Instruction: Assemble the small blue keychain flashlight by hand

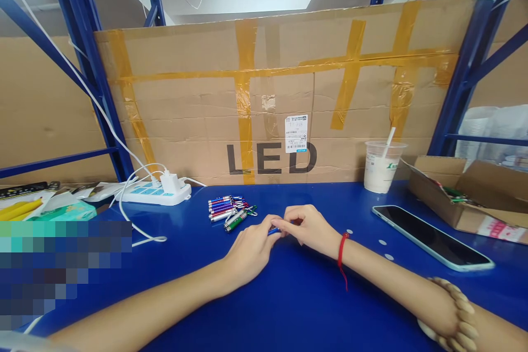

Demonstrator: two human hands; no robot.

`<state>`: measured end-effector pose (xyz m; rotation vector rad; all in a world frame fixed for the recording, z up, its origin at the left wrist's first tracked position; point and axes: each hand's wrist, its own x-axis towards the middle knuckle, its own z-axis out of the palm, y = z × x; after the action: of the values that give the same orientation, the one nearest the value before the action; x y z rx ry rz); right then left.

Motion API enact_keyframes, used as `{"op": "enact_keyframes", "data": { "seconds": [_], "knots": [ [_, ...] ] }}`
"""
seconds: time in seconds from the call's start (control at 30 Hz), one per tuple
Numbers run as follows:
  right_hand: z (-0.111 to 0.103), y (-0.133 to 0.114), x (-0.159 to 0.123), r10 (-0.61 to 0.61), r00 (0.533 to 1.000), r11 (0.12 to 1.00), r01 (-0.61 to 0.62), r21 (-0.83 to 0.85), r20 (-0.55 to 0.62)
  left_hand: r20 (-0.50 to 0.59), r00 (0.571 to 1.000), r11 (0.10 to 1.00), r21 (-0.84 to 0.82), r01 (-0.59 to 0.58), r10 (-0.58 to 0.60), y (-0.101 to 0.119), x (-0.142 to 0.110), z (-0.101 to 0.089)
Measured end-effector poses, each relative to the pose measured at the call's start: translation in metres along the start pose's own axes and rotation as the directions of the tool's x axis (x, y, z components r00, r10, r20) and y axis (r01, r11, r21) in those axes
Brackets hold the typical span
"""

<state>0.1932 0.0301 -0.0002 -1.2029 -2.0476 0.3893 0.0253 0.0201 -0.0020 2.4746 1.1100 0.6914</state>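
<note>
My left hand [252, 247] is closed around a small blue metal tube [273, 231], of which only a short length shows between the fingers. Against it, my right hand [309, 228] pinches at the tube's far end, thumb and fingertips together, hiding that end. A red string bracelet circles the right wrist. Just beyond the left hand lies a pile of slim metallic tubes [225, 208] in blue, red, purple and silver, laid side by side. A green tube [236, 221] with silver ends lies at the pile's near side, small metal clips beside it.
A phone [433, 236] lies at the right, before an open cardboard box [470, 217]. Behind stands a plastic cup [379, 170] with a straw. A white power strip [152, 193] with cables sits at the left. Taped cardboard [190, 121] walls off the blue table's [313, 302] back.
</note>
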Motion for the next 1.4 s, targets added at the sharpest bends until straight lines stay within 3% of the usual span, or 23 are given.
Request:
{"op": "enact_keyframes", "data": {
  "seconds": [0.2,0.4,0.53,0.77,1.13,1.4],
  "knots": [
    [-0.002,-0.003,0.001,0.044,0.999,0.993,-0.048,-0.110,-0.032,0.003,0.999,0.999,0.035,0.032,-0.033,0.000,0.003,-0.001],
    [-0.003,-0.005,0.002,0.019,0.988,0.982,-0.048,-0.185,-0.156,-0.016,0.999,0.999,0.023,0.032,-0.032,-0.002,0.004,0.002],
    [-0.003,-0.004,0.002,-0.070,0.975,0.990,0.041,-0.138,-0.213,-0.052,0.998,0.998,-0.053,0.038,-0.040,-0.005,0.005,0.003],
    [-0.006,0.003,0.004,-0.210,0.969,0.976,0.201,-0.082,-0.133,-0.101,0.993,0.985,-0.166,0.039,-0.056,-0.005,0.006,0.002],
    [-0.006,0.006,0.007,-0.075,0.991,0.993,0.085,0.087,-0.114,-0.113,0.993,0.997,-0.071,0.015,-0.023,-0.003,0.004,0.003],
    [-0.007,0.007,0.007,-0.060,0.991,0.995,0.069,0.072,-0.120,-0.094,0.996,0.996,-0.087,-0.002,-0.006,-0.003,0.004,0.004]
  ]
}}
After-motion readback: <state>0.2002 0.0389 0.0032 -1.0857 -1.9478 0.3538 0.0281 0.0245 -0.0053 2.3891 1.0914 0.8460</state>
